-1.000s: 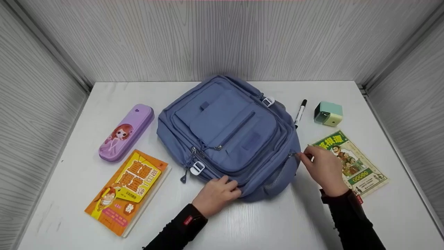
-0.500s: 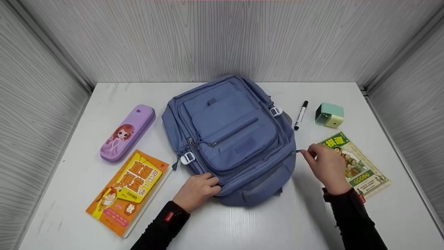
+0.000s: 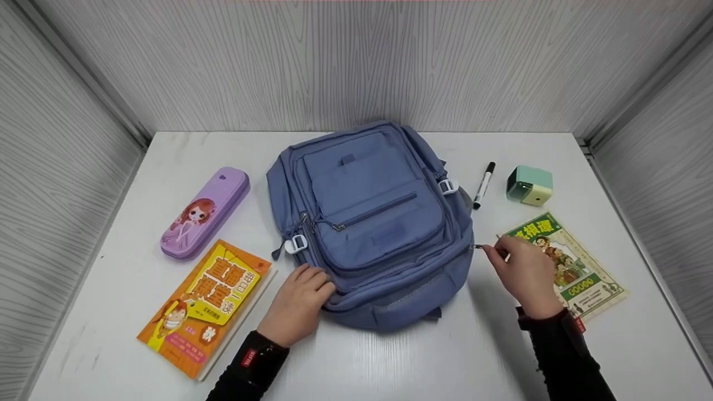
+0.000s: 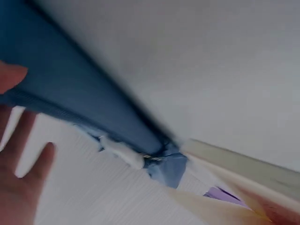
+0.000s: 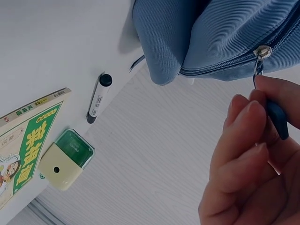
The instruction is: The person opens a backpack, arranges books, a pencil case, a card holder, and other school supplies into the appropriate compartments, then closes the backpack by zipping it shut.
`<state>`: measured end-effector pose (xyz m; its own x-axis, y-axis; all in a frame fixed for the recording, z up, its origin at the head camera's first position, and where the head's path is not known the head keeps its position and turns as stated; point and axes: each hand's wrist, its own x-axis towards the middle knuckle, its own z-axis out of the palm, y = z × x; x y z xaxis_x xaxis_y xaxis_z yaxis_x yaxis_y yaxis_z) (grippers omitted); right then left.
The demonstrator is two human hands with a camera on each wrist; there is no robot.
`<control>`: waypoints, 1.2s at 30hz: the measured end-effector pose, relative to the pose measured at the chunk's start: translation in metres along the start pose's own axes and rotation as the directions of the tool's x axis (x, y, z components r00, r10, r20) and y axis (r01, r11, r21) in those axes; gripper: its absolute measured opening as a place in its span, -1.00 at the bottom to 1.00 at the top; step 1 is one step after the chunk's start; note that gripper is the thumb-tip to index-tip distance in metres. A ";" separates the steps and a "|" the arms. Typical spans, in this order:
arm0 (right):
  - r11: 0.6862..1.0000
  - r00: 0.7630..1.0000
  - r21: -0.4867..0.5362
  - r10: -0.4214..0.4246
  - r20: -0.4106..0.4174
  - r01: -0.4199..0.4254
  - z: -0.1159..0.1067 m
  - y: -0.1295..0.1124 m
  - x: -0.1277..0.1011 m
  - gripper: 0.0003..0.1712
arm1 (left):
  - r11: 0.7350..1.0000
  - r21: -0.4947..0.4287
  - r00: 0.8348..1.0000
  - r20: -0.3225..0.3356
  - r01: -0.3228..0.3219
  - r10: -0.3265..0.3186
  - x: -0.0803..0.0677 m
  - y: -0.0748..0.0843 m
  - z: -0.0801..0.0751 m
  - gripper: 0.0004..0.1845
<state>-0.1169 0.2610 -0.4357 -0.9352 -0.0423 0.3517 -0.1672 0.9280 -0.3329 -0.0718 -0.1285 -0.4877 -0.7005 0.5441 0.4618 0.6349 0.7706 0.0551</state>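
Note:
A blue backpack (image 3: 384, 223) lies front side up on the white table. My left hand (image 3: 298, 303) is at its lower left edge, fingers over the fabric. In the left wrist view the thumb (image 4: 11, 77) lies on one side of the bag's edge and the spread fingers on the other. My right hand (image 3: 523, 273) pinches a zipper pull (image 5: 276, 117) at the bag's right side, between thumb and fingers. The cord of the pull runs taut to a metal slider (image 5: 263, 51) at one end of the zipper (image 5: 220, 65).
On the left lie a purple pencil case (image 3: 206, 211) and a thick orange book (image 3: 209, 306). On the right are a black-capped marker (image 3: 484, 185), a green-and-yellow pencil sharpener (image 3: 530, 185) and a green-and-cream booklet (image 3: 585, 273), partly behind my right hand. Pale panels (image 3: 362, 61) surround the table.
My left hand has slid left along the bag's lower edge. The backpack has turned slightly, its lower left buckle moving up and left. My right hand keeps its pinch on the pull.

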 end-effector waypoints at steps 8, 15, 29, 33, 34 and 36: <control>1.000 0.999 0.013 -0.025 -0.045 0.025 0.002 -0.002 -0.003 -0.72 | 0.982 0.031 0.970 -0.163 0.189 -0.182 0.040 0.069 -0.022 -0.70; 0.999 1.000 0.045 0.010 -0.025 -0.009 0.004 -0.005 -0.005 -0.72 | 0.960 0.095 0.962 -0.092 0.264 -0.255 0.083 0.134 -0.012 -0.37; 0.998 0.999 0.056 0.038 0.022 -0.040 0.007 -0.008 -0.007 -0.72 | 0.764 0.546 0.938 -0.147 0.342 -0.315 0.094 0.164 0.039 -0.63; 0.998 0.999 0.053 0.027 0.024 -0.028 0.007 -0.007 -0.007 -0.72 | 0.782 0.540 0.950 -0.198 0.312 -0.242 0.091 0.157 0.042 -0.78; 0.998 0.999 0.050 0.024 0.025 -0.025 0.007 -0.006 -0.007 -0.73 | 0.788 0.536 0.952 -0.202 0.303 -0.228 0.090 0.155 0.041 -0.78; 0.999 0.999 0.049 0.021 0.030 -0.023 0.007 -0.006 -0.007 -0.75 | 0.805 0.521 0.957 -0.206 0.284 -0.204 0.088 0.151 0.039 -0.79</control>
<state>-0.1119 0.2533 -0.4426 -0.9475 -0.0338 0.3181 -0.1612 0.9094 -0.3835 -0.0502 0.0484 -0.4736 -0.7328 0.2947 0.6133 0.1419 0.9477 -0.2858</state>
